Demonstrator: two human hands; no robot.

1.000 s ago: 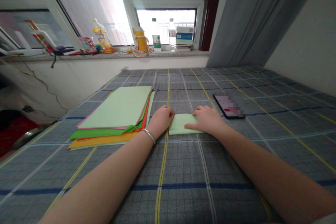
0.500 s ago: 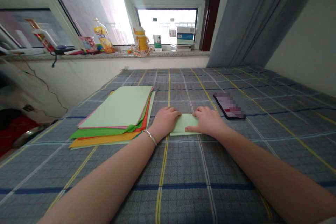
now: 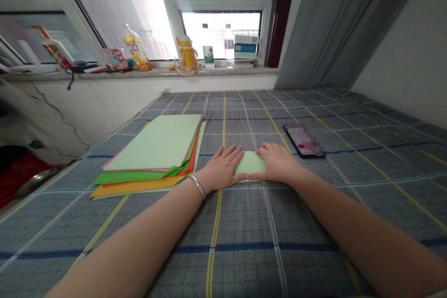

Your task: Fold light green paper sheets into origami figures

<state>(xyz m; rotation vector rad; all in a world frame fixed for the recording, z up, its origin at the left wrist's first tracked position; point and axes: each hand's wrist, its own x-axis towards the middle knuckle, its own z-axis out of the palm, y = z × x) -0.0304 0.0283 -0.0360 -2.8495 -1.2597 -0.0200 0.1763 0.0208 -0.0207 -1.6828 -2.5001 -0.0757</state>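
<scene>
A small folded light-green paper point(image 3: 252, 164) lies on the checked grey bedsheet point(image 3: 244, 233) in the middle of the view. My left hand point(image 3: 221, 171), with a silver bracelet at the wrist, lies flat on the paper's left part with its fingers stretched out. My right hand point(image 3: 277, 163) rests on the paper's right part, fingers curled down and thumb along the near edge. Both hands press the paper against the sheet.
A stack of coloured paper sheets point(image 3: 153, 151), light green on top, lies left of my hands. A phone point(image 3: 305, 139) lies to the right. Bottles and boxes point(image 3: 209, 51) stand on the windowsill at the back. A grey curtain point(image 3: 335, 23) hangs at the right.
My left hand has slid right over the paper and its fingers have opened from curled to flat. More of the paper is covered. My right hand has hardly moved.
</scene>
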